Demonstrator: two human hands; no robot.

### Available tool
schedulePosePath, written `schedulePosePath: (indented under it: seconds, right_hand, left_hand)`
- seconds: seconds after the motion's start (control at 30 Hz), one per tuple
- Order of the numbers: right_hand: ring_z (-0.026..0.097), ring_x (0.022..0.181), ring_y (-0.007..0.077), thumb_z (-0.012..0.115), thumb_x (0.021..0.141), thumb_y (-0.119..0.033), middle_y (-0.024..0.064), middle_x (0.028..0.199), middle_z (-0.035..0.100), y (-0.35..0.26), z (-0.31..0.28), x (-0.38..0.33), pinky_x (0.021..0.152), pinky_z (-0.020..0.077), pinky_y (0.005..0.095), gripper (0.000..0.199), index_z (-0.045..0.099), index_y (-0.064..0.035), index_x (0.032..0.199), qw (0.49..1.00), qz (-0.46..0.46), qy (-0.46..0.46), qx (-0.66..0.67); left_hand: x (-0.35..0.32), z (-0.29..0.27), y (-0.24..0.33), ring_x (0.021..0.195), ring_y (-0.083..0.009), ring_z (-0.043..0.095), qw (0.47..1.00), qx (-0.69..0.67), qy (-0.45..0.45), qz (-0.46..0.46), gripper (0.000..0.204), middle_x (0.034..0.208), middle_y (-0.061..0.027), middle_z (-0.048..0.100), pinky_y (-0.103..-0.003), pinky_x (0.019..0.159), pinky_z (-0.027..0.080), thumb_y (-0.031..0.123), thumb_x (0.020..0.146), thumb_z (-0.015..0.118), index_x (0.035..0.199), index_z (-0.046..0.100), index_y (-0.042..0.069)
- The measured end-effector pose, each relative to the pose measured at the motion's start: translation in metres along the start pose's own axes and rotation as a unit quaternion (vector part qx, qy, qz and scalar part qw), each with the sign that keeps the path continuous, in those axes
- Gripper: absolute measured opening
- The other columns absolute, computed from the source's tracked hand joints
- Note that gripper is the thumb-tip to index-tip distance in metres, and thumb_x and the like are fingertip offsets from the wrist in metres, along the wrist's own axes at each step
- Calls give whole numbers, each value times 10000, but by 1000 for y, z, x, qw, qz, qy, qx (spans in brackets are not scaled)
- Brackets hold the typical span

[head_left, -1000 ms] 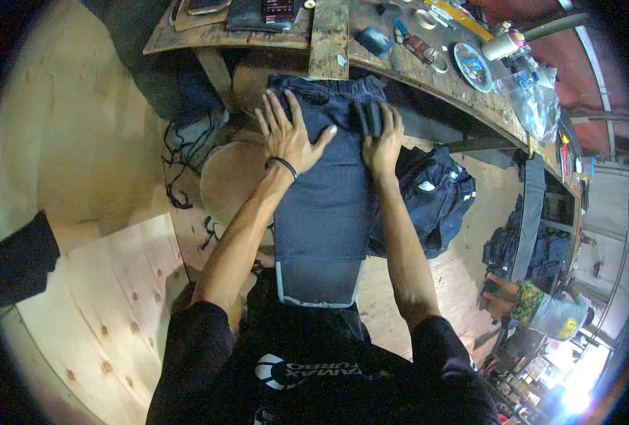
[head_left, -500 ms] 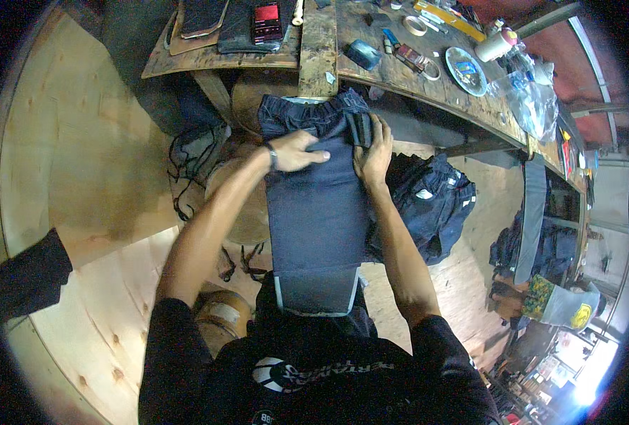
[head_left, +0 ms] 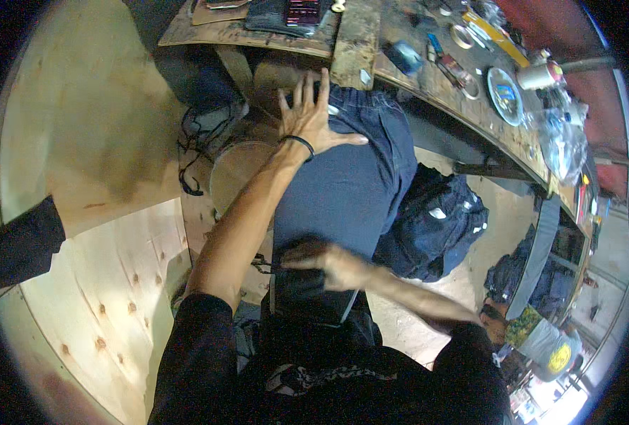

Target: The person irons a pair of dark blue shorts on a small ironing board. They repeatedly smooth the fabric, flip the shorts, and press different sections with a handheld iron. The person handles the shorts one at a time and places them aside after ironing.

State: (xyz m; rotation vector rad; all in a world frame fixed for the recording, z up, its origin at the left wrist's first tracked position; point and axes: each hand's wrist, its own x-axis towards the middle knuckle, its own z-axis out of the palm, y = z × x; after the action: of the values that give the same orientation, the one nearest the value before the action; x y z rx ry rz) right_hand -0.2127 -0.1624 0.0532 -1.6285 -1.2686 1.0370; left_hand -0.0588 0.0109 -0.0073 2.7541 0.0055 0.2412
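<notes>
Dark blue trousers (head_left: 328, 191) with a gathered elastic waistband lie flat in front of me, waistband end toward the workbench. My left hand (head_left: 311, 127) is spread open on them at the upper left, its fingertips reaching the waistband and its thumb pointing right. Lower down, my right hand (head_left: 332, 265) reaches across the cloth from the right. Motion blurs it, but its fingers look stretched out to the left, with nothing visible in them. Below that hand is a darker panel (head_left: 307, 301) with a pale edge, nearest my body.
The wooden workbench (head_left: 357, 49) carries a phone (head_left: 302, 10), a round dish (head_left: 504, 95), tape rolls and a thread cone (head_left: 539, 76). To the right lies a heap of dark garments (head_left: 438, 219). Plywood panels (head_left: 102, 262) stand at left, with a dark cloth (head_left: 24, 241) on them.
My right hand has let go of the folded cloth by the waistband and moved down across the trousers. Their right side now spreads wider. My left hand has moved up, fingers spreading. The view has shifted.
</notes>
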Motion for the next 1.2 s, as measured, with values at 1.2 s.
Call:
schedulePosePath:
  seconds: [1.2]
  right_hand:
    - [523,1507,283,587,1018,-263,110,1620,576,57,29,-82,1309,310,506,492,681,-112,1477,942,167,227,182]
  left_hand:
    - [29,-13,10,1462,-432,491,990,58,-116,-63,1435,1526,-261,557,-688,1160,365,1015,542,734,1504,513,-26]
